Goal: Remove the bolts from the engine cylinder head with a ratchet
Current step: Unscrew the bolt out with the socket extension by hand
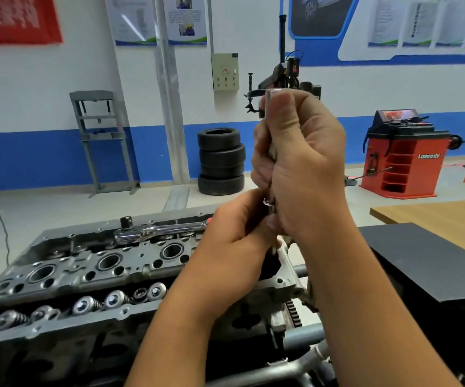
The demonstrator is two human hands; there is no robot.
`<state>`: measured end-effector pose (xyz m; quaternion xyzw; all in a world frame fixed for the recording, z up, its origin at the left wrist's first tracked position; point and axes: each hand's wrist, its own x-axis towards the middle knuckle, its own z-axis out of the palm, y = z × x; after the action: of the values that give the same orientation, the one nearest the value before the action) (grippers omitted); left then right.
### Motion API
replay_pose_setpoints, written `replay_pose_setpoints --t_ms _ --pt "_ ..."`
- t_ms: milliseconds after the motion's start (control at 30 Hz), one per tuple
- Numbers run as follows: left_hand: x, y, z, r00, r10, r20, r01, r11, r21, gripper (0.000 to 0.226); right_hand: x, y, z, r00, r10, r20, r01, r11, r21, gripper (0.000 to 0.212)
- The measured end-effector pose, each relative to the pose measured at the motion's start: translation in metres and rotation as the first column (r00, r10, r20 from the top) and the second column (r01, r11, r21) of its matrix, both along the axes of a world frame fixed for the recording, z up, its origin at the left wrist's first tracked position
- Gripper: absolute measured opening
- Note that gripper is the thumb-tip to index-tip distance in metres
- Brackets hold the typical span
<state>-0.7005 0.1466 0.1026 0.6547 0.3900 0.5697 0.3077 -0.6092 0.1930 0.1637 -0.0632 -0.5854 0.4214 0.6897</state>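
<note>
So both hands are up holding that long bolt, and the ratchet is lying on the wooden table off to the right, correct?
Not quite. The head view shows the ratchet lying on top of the cylinder head, not on the wooden table. The rest holds: the left hand and right hand both hold the long bolt.

Your ratchet lies across the cylinder head's 12 o'clock edge; the 9 o'clock deck stays open above.

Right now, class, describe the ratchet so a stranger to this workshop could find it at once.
Find the grey engine cylinder head in the foreground. Along its far edge lies the ratchet, untouched by either hand. It is the only bright chrome bar there, with a dark socket standing up at its left end.
</note>
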Motion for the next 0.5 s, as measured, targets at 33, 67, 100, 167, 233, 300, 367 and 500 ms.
replay_pose_setpoints --t_ms 33,67,100,167,233,300,367,500 --pt "-0.001 0.001 0.000 1.000 0.004 0.005 -0.004 1.000 0.006 0.018 0.002 0.000 0.000 0.997 0.080 0.006 -0.080 0.997 0.007 0.020" --pt "-0.001 0.002 -0.001 1.000 0.021 0.009 -0.021 0.999 0.024 0.018 0.004 0.001 0.000 0.990 0.138 0.015 -0.138 0.990 0.012 0.022" --pt "-0.001 0.003 -0.002 0.999 0.045 0.015 -0.046 0.998 0.046 0.018 0.005 0.001 0.001 0.985 0.171 0.030 -0.172 0.985 0.015 0.025" --pt "0.001 0.005 -0.004 0.995 0.091 0.030 -0.094 0.992 0.083 0.021 0.007 0.001 0.001 0.984 0.170 0.057 -0.170 0.985 0.005 0.030" --pt "0.006 0.005 -0.004 0.990 0.133 0.054 -0.138 0.984 0.108 0.027 0.007 -0.001 0.002 0.994 0.091 0.063 -0.090 0.996 -0.019 0.031" --pt "0.009 0.004 -0.006 0.979 0.191 0.070 -0.199 0.972 0.126 0.033 0.004 -0.003 0.001 0.999 -0.034 0.041 0.035 0.999 -0.038 0.027" --pt "0.011 0.002 -0.007 0.967 0.246 0.061 -0.252 0.957 0.141 0.036 -0.003 -0.008 -0.001 0.987 -0.158 -0.007 0.157 0.987 -0.030 0.027" --pt "0.009 -0.002 -0.007 0.974 0.226 0.032 -0.228 0.964 0.138 0.039 -0.014 -0.011 -0.004 0.941 -0.336 -0.033 0.337 0.941 0.037 0.030"
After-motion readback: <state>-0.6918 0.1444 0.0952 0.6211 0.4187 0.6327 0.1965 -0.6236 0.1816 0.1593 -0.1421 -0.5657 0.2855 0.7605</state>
